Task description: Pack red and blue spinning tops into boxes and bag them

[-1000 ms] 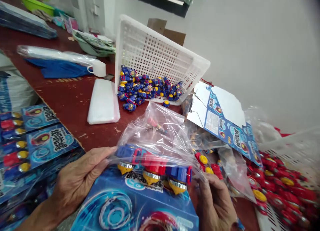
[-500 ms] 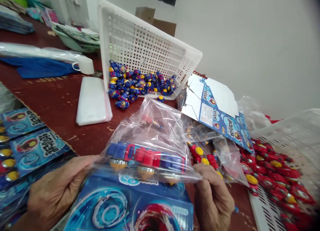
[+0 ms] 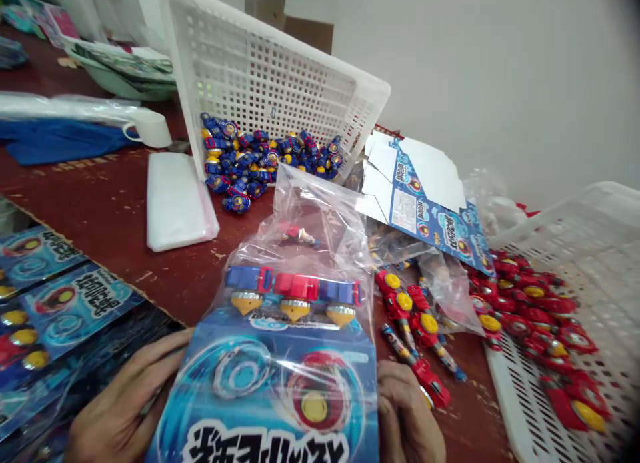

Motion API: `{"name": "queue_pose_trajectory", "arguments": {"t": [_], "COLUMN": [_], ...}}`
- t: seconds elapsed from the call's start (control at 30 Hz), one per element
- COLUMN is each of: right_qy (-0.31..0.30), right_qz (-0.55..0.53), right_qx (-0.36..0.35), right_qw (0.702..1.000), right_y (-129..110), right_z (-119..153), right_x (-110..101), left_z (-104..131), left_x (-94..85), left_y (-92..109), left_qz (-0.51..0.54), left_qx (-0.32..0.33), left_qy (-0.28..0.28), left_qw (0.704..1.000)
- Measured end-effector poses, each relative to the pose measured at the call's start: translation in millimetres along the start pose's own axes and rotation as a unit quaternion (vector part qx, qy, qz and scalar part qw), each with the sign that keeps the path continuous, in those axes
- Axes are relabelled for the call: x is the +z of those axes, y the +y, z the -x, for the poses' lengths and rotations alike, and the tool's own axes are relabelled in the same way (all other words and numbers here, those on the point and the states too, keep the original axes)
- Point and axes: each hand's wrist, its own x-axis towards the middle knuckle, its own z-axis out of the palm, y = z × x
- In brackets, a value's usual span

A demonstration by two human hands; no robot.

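A blue printed box [image 3: 270, 376] stands at the bottom centre inside a clear plastic bag [image 3: 320, 209]. Across its top edge lie blue and red toys with yellow tips, among them a red toy [image 3: 297, 288]. My left hand [image 3: 130, 396] is closed on the left side of the bagged box, fingertips partly hidden. My right hand [image 3: 407, 409] grips the right side with curled fingers. Several red toys with yellow discs [image 3: 429, 323] lie just beyond my right hand. The upper part of the bag stands loose behind the toys.
A white basket [image 3: 370, 93] of blue toys stands behind; another basket [image 3: 505, 383] with red toys is at right. Flat cartons [image 3: 435, 176] lie between them. Plastic sleeves [image 3: 177, 203], a white mug [image 3: 153, 129] and packed boxes [image 3: 80, 303] are at left.
The bag now covers the box face, where before its edge was stretched between my hands at the box's top. Both hands have moved down along the sides. The view has shifted slightly.
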Motion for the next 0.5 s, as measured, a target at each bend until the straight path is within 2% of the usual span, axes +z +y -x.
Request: {"name": "queue_pose_trajectory", "arguments": {"t": [0.13,0.3,0.4,0.5], "right_qy": [0.014,0.023,-0.011,-0.003], "right_qz": [0.061,0.054,0.058,0.070], "right_qx": [0.006,0.098,0.090,0.068], "right_qw": [0.998,0.993,0.994,0.995], "right_y": [17.0,38.5,39.4,37.3], "right_z": [0.2,-8.5,-13.4,-15.1], "right_x": [7.7,12.8,16.7,18.4], "left_z": [-20.0,-30.8,-35.4,-35.8], "left_x": [12.5,18.4,16.4,16.3], "left_y": [14.8,29.6,31.4,23.5], "left_qz": [0.072,0.124,0.115,0.118], "left_qx": [-0.038,-0.047,-0.046,-0.015], "left_qy": [0.007,-0.024,-0.042,-0.055], "left_qw": [0.997,0.991,0.991,0.991]}}
